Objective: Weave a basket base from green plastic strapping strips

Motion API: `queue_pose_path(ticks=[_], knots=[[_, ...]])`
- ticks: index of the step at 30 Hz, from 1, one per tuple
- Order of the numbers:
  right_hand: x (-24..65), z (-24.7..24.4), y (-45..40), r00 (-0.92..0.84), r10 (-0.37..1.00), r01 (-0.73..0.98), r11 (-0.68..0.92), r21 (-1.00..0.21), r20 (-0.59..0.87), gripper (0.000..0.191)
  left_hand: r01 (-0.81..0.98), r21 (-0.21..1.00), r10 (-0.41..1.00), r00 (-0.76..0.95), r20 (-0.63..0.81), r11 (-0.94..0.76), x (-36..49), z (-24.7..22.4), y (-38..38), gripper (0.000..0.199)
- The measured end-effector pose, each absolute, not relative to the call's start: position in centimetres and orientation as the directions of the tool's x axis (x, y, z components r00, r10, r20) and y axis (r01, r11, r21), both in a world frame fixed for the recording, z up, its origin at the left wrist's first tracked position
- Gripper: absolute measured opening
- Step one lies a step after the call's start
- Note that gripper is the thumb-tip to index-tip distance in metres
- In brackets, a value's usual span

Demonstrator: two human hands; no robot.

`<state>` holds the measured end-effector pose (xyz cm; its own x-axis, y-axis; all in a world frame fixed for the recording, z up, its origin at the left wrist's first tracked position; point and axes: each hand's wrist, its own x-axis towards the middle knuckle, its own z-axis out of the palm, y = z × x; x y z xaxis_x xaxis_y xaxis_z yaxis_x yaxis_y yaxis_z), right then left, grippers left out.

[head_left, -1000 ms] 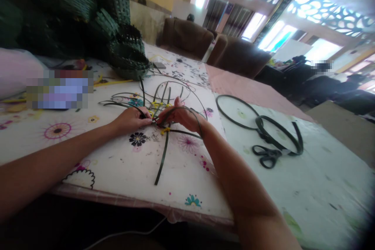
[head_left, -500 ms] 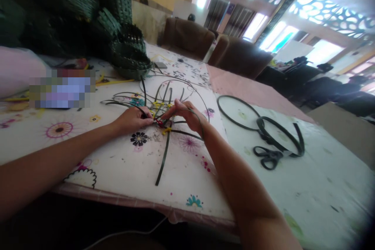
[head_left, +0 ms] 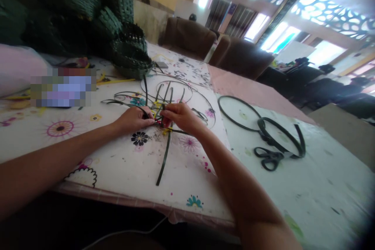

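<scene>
A small lattice of dark green strips [head_left: 164, 160], with yellow and red ties at its crossings, lies on the flowered tablecloth [head_left: 140, 187]. My left hand [head_left: 135, 118] is closed on the left edge of this weave, thumb and forefinger pinching a strip. At the weave's right side my right hand [head_left: 181, 117] is closed, its fingertips pinching a dark strip end. Long strip ends stick out from the lattice towards me, away from me and to the left. The fingers hide part of the crossings.
To the right lie black-handled scissors [head_left: 269, 158] beside coiled dark strips [head_left: 281, 134]. Woven dark green baskets [head_left: 131, 60] are piled at the back left, near a blurred-out phone-like object [head_left: 66, 90]. Brown chairs [head_left: 190, 37] stand beyond the table.
My right hand has turned and closed its fingers at the weave, where before it was more stretched, with a strip running along it. My left hand has stayed almost still.
</scene>
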<state>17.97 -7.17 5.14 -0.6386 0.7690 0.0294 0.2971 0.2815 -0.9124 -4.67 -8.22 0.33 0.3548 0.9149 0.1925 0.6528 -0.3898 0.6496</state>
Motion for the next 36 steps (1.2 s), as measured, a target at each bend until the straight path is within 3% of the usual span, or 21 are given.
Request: queue_pose_path(ticks=[3, 5, 9, 12, 18, 21, 27, 31, 36], knots=[[17.1, 5.1, -7.9, -0.644, 0.763, 0.332, 0.343, -0.879, 0.054, 0.010, 0.647, 0.643, 0.906, 0.375, 0.198, -0.409, -4.7, 0.3, -8.2, 0.029], [17.2, 5.6, -8.2, -0.639, 0.767, 0.463, 0.448, -0.765, 0.062, 0.006, 0.645, 0.658, 0.914, 0.358, 0.189, -0.389, -4.7, 0.3, -8.2, 0.030], [17.8, 6.1, -8.2, -0.664, 0.746, 0.657, 0.616, -0.435, 0.053, 0.037, 0.632, 0.701, 0.936, 0.314, 0.159, -0.331, -4.5, 0.2, -8.2, 0.030], [17.8, 5.6, -8.2, -0.681, 0.732, 0.701, 0.660, -0.270, 0.020, 0.053, 0.630, 0.718, 0.946, 0.299, 0.128, -0.296, -4.5, 0.1, -8.2, 0.032], [16.9, 4.9, -8.6, -0.690, 0.719, 0.717, 0.695, -0.055, 0.079, 0.024, 0.630, 0.724, 0.951, 0.285, 0.121, -0.281, -4.6, 0.1, -8.1, 0.032], [16.7, 5.0, -8.9, -0.697, 0.716, 0.714, 0.698, -0.045, 0.049, 0.016, 0.628, 0.715, 0.943, 0.300, 0.142, -0.307, -4.6, 0.2, -8.2, 0.032], [16.9, 4.6, -8.7, -0.676, 0.737, 0.723, 0.668, -0.176, 0.023, 0.021, 0.632, 0.693, 0.931, 0.321, 0.173, -0.347, -4.6, 0.3, -8.1, 0.030], [17.1, 4.8, -8.5, -0.682, 0.731, 0.714, 0.672, -0.195, 0.023, 0.015, 0.637, 0.699, 0.939, 0.306, 0.158, -0.325, -4.5, 0.3, -8.2, 0.031], [16.9, 4.1, -8.1, -0.741, 0.662, 0.634, 0.745, -0.206, 0.115, 0.015, 0.624, 0.696, 0.928, 0.321, 0.187, -0.356, -4.5, 0.2, -8.2, 0.029]])
